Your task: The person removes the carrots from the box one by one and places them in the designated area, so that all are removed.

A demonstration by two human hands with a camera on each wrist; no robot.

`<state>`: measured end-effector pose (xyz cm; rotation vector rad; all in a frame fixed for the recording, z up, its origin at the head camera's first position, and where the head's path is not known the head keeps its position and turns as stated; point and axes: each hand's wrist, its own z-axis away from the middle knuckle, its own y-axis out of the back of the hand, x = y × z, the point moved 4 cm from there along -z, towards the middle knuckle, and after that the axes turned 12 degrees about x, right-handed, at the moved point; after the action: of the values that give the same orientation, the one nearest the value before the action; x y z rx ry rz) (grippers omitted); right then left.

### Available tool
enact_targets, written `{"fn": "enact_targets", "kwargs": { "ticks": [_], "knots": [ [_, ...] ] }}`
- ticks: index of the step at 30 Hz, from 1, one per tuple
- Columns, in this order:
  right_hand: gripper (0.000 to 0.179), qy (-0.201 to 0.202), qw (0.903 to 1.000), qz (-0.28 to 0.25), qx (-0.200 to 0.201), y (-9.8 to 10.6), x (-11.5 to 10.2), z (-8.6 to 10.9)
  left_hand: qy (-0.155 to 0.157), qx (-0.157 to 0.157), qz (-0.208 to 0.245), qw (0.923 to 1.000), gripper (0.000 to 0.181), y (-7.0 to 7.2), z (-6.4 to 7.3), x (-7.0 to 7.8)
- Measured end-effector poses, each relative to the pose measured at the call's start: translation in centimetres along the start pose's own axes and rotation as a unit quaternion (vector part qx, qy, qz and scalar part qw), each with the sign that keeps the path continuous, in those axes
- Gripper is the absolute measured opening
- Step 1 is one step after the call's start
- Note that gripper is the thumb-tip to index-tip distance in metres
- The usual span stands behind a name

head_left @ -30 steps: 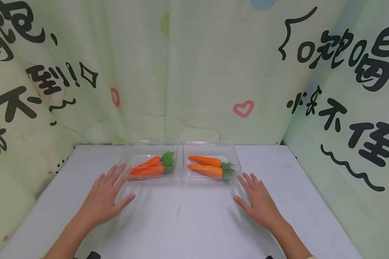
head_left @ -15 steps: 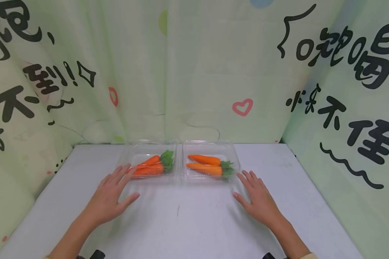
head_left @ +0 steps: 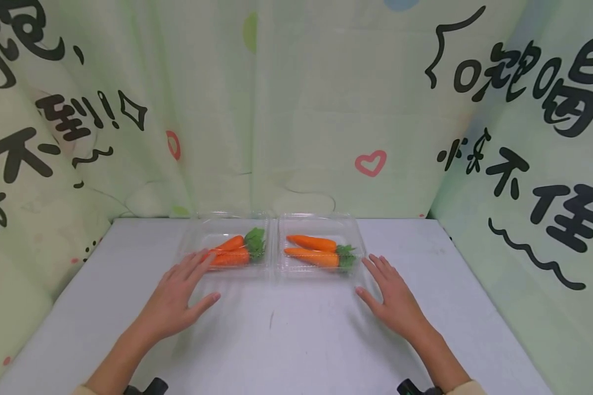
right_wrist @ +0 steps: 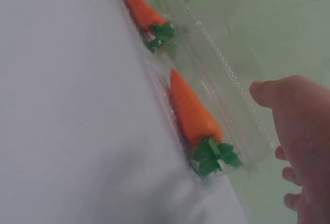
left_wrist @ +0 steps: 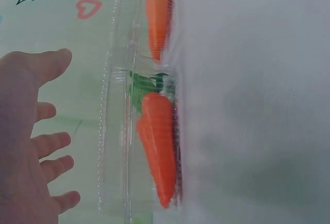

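Two clear plastic boxes stand side by side at the back of the table. The left box holds orange carrots with green tops; the right box holds two carrots. My left hand, fingers spread, reaches to the left box's front left corner, its fingertips overlapping the box and hiding the carrot tips. Beside the right box's front right corner is my right hand, fingers extended and thumb apart. Both hands hold nothing. In the left wrist view the fingers extend toward the left box.
The white table runs back to a pale green curtain printed with black characters and a red heart. The curtain also lines both sides. Dark wrist camera mounts show at the bottom of the head view.
My left hand has moved right and forward, its fingertips now over the left box's corner. My right hand has shifted slightly forward. The boxes and carrots have stayed in place.
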<state>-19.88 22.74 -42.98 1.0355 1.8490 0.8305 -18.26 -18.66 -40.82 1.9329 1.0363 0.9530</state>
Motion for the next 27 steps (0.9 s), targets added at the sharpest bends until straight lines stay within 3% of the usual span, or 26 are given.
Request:
{"fn": "enact_targets", "kwargs": {
  "ticks": [7,17,27],
  "knots": [
    [0.067,-0.021,0.9997,-0.012,-0.008,-0.2,-0.3,-0.4,-0.001,0.003,0.021,0.9998,0.08,-0.6,-0.2,0.3],
    [0.068,-0.014,0.9998,-0.014,-0.006,-0.3,-0.2,-0.9,-0.005,0.007,0.052,0.9986,0.078,-0.9,-0.4,0.9],
    [0.07,-0.016,0.9998,-0.013,-0.008,-0.5,-0.2,-1.3,0.01,0.0,0.061,0.9981,0.077,-1.4,-0.8,1.3]
  ]
}}
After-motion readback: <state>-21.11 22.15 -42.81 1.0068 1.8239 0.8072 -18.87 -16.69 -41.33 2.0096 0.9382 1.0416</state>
